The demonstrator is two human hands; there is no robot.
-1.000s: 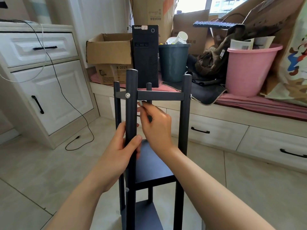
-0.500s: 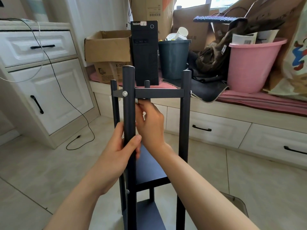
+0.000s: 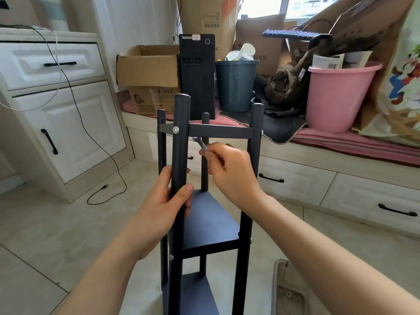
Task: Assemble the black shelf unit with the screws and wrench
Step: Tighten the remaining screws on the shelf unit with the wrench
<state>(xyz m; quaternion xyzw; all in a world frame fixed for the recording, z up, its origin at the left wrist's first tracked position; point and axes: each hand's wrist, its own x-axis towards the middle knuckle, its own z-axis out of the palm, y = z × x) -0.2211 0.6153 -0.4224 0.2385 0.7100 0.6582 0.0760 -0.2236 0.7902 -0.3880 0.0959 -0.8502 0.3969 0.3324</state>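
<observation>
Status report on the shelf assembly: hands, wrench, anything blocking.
Left hand grips the near front post of the black shelf unit. Right hand pinches the wrench, head up under the top crossbar. Nothing blocking.

I'm standing in a room of a home that is serving partly as storage. Pale floor tiles [image 3: 56, 223] are running under me, and a white cabinet [image 3: 54, 114] with black handles is sitting at my left. Ahead, a window seat [image 3: 341, 144] with drawers and a pink cushion is carrying cardboard boxes [image 3: 147, 71], a desktop computer tower [image 3: 197, 76], a dark bin [image 3: 235, 85], a pink bucket [image 3: 338, 96] and a keyboard [image 3: 293, 34], with daylight coming through the window [image 3: 261, 5] behind.
</observation>
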